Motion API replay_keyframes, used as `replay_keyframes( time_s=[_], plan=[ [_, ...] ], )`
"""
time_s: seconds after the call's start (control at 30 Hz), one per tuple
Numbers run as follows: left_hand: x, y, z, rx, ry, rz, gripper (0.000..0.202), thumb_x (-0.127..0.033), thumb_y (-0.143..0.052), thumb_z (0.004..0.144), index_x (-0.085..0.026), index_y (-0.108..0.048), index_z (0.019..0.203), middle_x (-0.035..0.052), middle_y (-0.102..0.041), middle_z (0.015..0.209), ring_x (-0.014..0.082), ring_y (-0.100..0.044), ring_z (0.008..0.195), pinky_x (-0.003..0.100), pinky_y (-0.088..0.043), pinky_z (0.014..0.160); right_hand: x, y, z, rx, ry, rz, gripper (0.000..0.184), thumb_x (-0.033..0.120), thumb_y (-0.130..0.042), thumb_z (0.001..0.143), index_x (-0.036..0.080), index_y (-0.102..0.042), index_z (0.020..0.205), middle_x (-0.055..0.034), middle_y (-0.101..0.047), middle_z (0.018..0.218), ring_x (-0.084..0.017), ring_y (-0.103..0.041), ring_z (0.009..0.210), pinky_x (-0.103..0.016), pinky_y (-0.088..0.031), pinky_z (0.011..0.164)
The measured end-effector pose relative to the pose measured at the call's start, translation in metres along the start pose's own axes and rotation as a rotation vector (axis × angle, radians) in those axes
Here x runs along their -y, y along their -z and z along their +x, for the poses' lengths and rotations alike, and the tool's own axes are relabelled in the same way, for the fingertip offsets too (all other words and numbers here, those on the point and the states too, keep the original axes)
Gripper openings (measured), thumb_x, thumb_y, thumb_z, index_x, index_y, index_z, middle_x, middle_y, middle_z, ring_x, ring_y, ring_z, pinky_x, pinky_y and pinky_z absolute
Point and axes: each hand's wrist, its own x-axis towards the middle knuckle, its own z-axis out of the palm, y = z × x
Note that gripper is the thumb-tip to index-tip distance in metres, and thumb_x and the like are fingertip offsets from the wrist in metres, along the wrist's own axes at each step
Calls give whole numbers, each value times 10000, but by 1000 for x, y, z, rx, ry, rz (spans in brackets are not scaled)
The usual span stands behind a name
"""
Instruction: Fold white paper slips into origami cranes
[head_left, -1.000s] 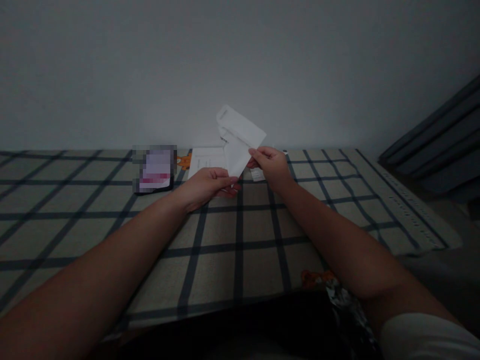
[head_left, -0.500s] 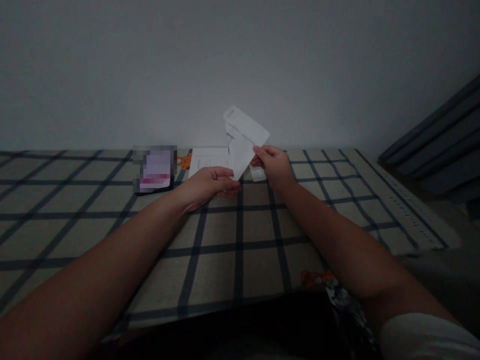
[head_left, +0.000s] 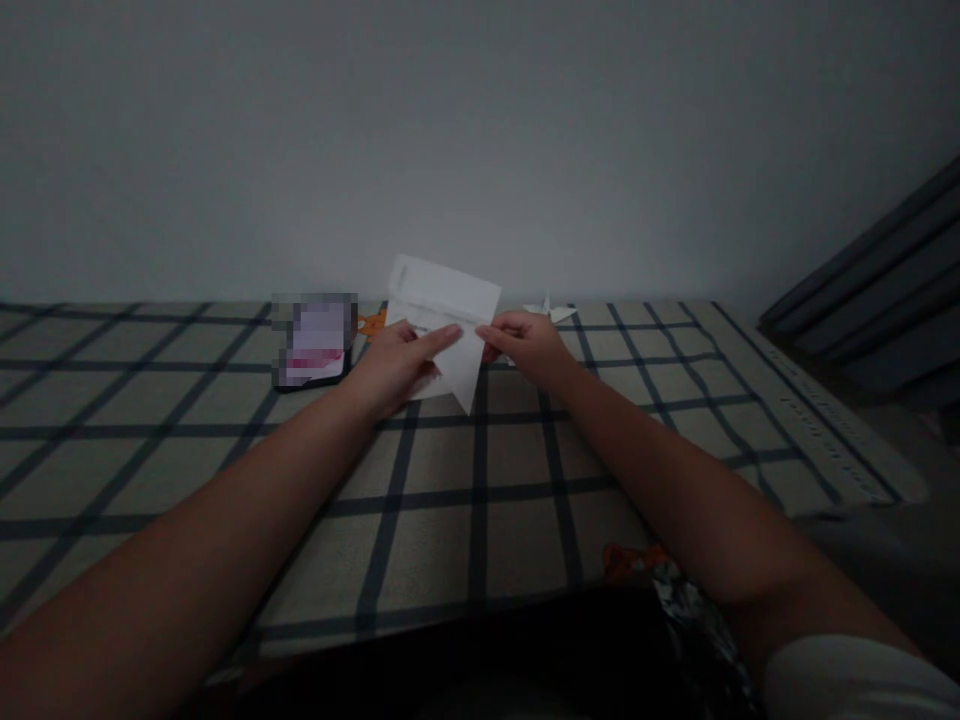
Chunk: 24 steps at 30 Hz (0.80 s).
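Observation:
A white sheet of paper, folded and with faint print on it, is held up above the checked cloth between my two hands. My left hand grips its left side, with the thumb lying across the front. At the right edge, my right hand pinches the paper between thumb and fingers. The lower part of the sheet narrows to a point that hangs between the hands. Behind my right hand lies a small folded white paper piece with a raised tip, partly hidden.
A phone with a lit, blurred-out screen lies left of my hands. The blue-checked cloth covers the surface up to a plain wall. A dark ridged curtain-like thing is at the right. Something dark and shiny lies near my body.
The paper has moved left and down, turning more level. My left hand has closed on it with the thumb in front. The small folded paper piece now shows behind my right hand.

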Motion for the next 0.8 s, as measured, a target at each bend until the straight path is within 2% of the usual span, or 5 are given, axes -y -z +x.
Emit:
replay_keyframes(
  time_s=[0.2,0.33,0.47,0.63,0.8],
  plan=[
    [4,-3,-2,-82,13,37,374,-314,-876,671,-129,-744,968,123,-784,1013,204,-741,797,307,-598,740,-4,3,1,56,-11,47,356,519,-717,820,164,-714,796,-19,-726,711,-115,-671,652,-240,-567,650],
    [6,-1,1,-94,-46,32,385,-319,-873,680,-135,-738,990,123,-784,1040,218,-748,863,306,-597,782,-7,4,2,69,-43,129,360,523,-738,802,165,-727,841,-22,-736,751,-119,-686,689,-259,-591,702],
    [9,1,3,-121,-63,64,412,-344,-883,666,-128,-732,983,134,-779,1058,245,-749,907,331,-599,808,-9,3,2,58,-50,168,332,494,-739,802,164,-703,788,-22,-725,741,-117,-683,688,-264,-592,706],
    [11,2,3,-170,-68,153,480,-409,-894,630,-130,-735,987,144,-777,1021,262,-750,853,369,-604,759,-11,2,4,50,-83,179,310,466,-730,801,160,-687,782,-15,-709,721,-116,-671,675,-265,-583,697],
    [12,2,3,-172,-67,161,502,-428,-902,604,-125,-742,971,150,-776,1017,260,-743,829,361,-589,739,-9,2,4,52,-124,186,296,440,-732,792,152,-673,764,-17,-699,710,-116,-663,667,-271,-581,699]
  ],
)
